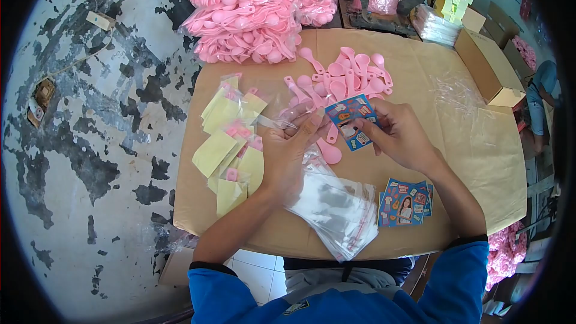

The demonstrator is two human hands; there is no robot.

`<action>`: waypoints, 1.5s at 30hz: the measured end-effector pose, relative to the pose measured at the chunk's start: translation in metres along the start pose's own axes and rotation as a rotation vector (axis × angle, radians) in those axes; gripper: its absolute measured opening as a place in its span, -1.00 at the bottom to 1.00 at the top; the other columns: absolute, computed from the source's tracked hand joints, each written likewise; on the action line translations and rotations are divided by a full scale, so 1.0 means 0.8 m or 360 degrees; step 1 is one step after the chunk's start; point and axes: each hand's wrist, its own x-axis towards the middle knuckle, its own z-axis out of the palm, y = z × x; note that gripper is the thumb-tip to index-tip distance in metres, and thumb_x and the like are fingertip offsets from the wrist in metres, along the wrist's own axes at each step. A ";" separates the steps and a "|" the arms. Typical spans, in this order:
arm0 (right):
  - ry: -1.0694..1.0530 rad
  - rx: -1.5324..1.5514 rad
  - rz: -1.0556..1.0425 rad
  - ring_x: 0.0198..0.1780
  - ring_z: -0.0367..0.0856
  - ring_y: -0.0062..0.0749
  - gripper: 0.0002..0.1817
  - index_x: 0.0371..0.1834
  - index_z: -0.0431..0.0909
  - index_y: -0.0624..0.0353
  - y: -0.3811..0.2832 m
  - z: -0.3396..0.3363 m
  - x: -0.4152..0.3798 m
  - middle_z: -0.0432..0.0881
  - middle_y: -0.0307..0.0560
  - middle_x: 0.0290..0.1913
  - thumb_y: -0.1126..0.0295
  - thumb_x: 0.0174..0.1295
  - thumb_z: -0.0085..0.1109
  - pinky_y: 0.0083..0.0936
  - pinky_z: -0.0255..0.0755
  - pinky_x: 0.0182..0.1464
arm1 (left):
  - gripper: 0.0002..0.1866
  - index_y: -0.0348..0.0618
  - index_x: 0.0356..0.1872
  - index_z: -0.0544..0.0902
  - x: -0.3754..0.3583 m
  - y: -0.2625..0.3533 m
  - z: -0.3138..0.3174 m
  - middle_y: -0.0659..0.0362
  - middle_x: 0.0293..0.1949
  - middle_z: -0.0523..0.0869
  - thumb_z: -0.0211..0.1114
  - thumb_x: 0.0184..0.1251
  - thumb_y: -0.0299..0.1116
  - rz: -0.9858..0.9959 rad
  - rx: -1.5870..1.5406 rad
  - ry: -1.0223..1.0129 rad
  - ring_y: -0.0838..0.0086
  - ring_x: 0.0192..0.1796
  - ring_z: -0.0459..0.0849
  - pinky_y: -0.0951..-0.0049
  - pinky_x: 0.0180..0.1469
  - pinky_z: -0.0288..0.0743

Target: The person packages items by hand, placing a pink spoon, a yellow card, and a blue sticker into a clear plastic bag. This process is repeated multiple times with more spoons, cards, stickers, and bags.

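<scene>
My right hand point(403, 136) pinches a blue printed card point(353, 121) between thumb and fingers above the middle of the table. Close to its left, my left hand point(287, 157) has its fingers closed on a clear plastic bag point(290, 117). Below the hands lies a fanned pile of clear plastic bags point(339, 204). A stack of blue printed cards point(405, 205) rests to the right of that pile. Beyond the hands, loose pink scoops point(337, 87) are heaped. Left of my left hand, several filled packets point(215, 151) show pale yellow cards and pink handles.
Large clear sacks of pink scoops point(246, 15) stand at the table's far left edge. A cardboard box point(489, 69) sits at the far right, near thin clear plastic strips point(461, 93). Another person point(543, 93) is at the right edge. A worn wall point(114, 144) fills the left.
</scene>
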 end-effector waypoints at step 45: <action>-0.0139 0.0643 0.0276 -0.47 0.44 -0.76 -0.83 -0.19 0.62 0.16 0.011 0.033 -0.002 0.55 -0.37 -0.45 0.30 0.29 0.24 -0.71 0.35 -0.46 | -0.53 -0.17 0.21 0.42 -0.024 0.006 -0.010 0.16 -0.02 0.59 0.16 0.44 -0.11 -0.0650 0.0420 -0.0656 0.49 -0.04 0.60 0.47 -0.06 0.54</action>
